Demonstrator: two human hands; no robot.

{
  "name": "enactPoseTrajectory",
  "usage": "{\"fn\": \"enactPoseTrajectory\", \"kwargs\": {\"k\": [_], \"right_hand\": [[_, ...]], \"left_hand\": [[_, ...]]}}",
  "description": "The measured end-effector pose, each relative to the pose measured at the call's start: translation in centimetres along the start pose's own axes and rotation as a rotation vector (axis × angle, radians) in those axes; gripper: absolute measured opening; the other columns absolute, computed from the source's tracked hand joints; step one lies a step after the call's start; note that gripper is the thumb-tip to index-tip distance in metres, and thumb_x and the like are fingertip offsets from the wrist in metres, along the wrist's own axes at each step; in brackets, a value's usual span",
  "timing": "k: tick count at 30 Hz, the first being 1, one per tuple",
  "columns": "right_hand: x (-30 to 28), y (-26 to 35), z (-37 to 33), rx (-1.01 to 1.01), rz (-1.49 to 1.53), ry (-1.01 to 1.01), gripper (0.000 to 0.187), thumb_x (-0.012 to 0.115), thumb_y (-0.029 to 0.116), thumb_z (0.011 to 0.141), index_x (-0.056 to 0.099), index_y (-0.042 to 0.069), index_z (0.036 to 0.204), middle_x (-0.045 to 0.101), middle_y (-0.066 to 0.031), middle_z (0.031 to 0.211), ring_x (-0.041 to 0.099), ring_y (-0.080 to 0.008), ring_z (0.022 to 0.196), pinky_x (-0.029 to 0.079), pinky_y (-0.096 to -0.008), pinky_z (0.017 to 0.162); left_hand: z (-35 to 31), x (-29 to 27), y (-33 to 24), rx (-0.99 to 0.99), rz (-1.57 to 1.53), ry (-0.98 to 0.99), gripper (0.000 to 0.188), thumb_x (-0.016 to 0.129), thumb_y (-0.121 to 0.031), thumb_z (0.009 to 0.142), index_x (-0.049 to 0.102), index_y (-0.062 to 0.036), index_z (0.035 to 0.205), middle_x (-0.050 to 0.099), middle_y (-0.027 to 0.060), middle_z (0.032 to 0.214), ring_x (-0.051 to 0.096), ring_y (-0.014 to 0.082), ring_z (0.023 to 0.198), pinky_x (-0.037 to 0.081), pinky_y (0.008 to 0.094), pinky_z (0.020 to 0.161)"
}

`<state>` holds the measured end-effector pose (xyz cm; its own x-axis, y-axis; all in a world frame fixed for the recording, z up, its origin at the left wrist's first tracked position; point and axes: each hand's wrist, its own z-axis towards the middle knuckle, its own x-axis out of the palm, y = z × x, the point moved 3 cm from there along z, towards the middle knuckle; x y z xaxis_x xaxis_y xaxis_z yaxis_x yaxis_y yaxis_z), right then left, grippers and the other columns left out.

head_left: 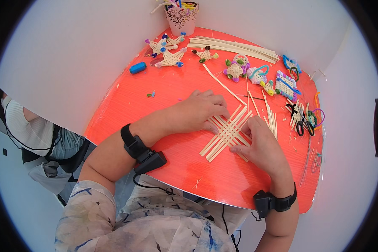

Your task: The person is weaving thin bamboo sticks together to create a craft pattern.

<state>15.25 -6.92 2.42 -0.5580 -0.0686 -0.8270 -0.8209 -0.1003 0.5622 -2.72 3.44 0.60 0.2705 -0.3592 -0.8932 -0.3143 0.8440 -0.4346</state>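
Clock centred on the woven strip cross, 12 = away from the person.

1. Left hand (pixel 206 111), at 10: thumb and forefinger parted, straddling the strip ends; other fingers bent. Can't tell how firmly it grips. Risk: lifting or dragging this side could skew the weave.
2. Woven strip cross (pixel 229 132), flat on the red table (pixel 180 161) between the hands; free ends point to 1 and 7. Nothing visible ties them, so uneven sideways pressure could open gaps or slide strips out.
3. Single pale strip (pixel 224 84), toward 12, its near end just beside the cross. Could snag if the cross shifts.
4. Right hand (pixel 258 143), at 4: thumb and forefinger spread across the strips; pinch can't be confirmed. Pushing harder than the left could rotate everything.
5. Loose strips (pixel 272 126), near 3: a wrist bump could scatter them.
6. Black scissors (pixel 304 126), at 3, well apart from the weave; low risk.
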Motion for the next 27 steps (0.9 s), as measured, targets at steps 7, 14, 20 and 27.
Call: {"fn": "enactPoseTrajectory", "kwargs": {"k": [7, 14, 20, 27], "right_hand": [[0.04, -0.01, 0.05, -0.040, -0.011, -0.013, 0.046, 0.086, 0.016, 0.066, 0.053, -0.001, 0.093, 0.054, -0.0144, 0.092, 0.054, -0.0318, 0.088, 0.047, -0.0399, 0.079], [0.13, 0.02, -0.01, -0.053, 0.003, -0.006, 0.044, 0.086, 0.015, 0.066, 0.052, -0.001, 0.090, 0.053, -0.0139, 0.090, 0.053, -0.0318, 0.087, 0.046, -0.0407, 0.078], [0.17, 0.05, 0.05, -0.050, 0.004, 0.006, 0.044, 0.085, 0.015, 0.067, 0.051, -0.001, 0.090, 0.053, -0.0138, 0.089, 0.053, -0.0318, 0.087, 0.046, -0.0410, 0.078], [0.12, 0.11, 0.09, -0.046, 0.005, 0.028, 0.045, 0.085, 0.016, 0.067, 0.051, -0.001, 0.090, 0.053, -0.0141, 0.089, 0.053, -0.0320, 0.087, 0.046, -0.0414, 0.077]], "left_hand": [[0.03, 0.02, 0.03, 0.001, 0.003, -0.001, 0.042, 0.076, -0.026, 0.078, 0.064, -0.0146, 0.116, 0.057, 0.0040, 0.118, 0.050, 0.0243, 0.115, 0.036, 0.0429, 0.101], [-0.01, 0.06, -0.07, -0.006, -0.015, -0.010, 0.041, 0.077, -0.026, 0.077, 0.065, -0.0152, 0.115, 0.057, 0.0036, 0.117, 0.050, 0.0240, 0.114, 0.035, 0.0431, 0.101], [0.03, 0.01, -0.14, -0.013, -0.021, -0.004, 0.040, 0.077, -0.025, 0.077, 0.065, -0.0154, 0.114, 0.058, 0.0034, 0.116, 0.050, 0.0238, 0.115, 0.035, 0.0431, 0.101], [0.02, 0.02, -0.16, -0.017, -0.024, -0.006, 0.039, 0.077, -0.025, 0.077, 0.066, -0.0157, 0.113, 0.058, 0.0031, 0.116, 0.050, 0.0233, 0.114, 0.035, 0.0435, 0.101]]}}
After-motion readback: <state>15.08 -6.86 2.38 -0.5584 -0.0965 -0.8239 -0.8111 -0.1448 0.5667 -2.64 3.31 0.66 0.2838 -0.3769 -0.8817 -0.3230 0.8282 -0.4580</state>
